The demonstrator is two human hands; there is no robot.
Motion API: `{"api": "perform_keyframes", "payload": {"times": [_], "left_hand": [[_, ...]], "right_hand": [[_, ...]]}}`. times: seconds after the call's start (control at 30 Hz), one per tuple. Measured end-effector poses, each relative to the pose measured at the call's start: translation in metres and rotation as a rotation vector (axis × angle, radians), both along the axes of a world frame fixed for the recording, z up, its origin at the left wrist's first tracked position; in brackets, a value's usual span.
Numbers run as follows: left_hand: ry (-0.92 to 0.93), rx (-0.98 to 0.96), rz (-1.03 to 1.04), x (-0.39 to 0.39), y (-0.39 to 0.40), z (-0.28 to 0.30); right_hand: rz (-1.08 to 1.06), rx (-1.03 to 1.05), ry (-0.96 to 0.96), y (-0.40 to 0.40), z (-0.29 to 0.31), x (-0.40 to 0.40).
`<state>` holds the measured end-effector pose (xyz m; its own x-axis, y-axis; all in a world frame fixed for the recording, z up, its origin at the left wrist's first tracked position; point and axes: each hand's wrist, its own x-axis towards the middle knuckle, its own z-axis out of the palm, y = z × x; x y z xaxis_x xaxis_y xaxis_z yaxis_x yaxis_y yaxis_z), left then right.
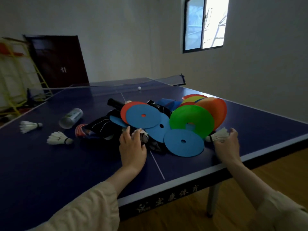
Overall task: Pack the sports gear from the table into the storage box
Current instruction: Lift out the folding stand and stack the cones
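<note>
We saw a big pile of flat round discs (166,120) in the middle of the blue bench (50,164). Our left hand (132,147) reached into the near side of the pile, fingers (127,130) spread and loose, touching the dark cloth (103,125) under the discs. Our right hand (227,144) was just right of the pile, its fingers pinching a white shuttlecock (216,135). Two more shuttlecocks (58,138) and a clear tube (70,117) lay left of the pile. A small white ball (139,88) sat behind it.
</note>
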<state>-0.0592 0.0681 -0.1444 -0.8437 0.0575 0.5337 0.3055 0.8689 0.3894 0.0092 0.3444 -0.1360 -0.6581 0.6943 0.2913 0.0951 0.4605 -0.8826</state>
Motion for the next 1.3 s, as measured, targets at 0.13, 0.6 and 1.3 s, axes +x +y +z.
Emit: {"api": "perform_keyframes", "payload": {"times": [0.13,0.6,1.3], "left_hand": [[-0.040,0.268,-0.052,-0.018,-0.003,-0.001],[-0.228,0.463,0.118,-0.033,-0.005,0.003],[-0.468,0.404,-0.662,0.212,0.094,-0.027]], "right_hand": [[-0.045,0.039,0.009,0.001,-0.012,-0.007],[0.059,-0.077,0.298,-0.032,-0.009,0.056],[-0.102,-0.103,0.151,0.017,-0.100,0.274]]}}
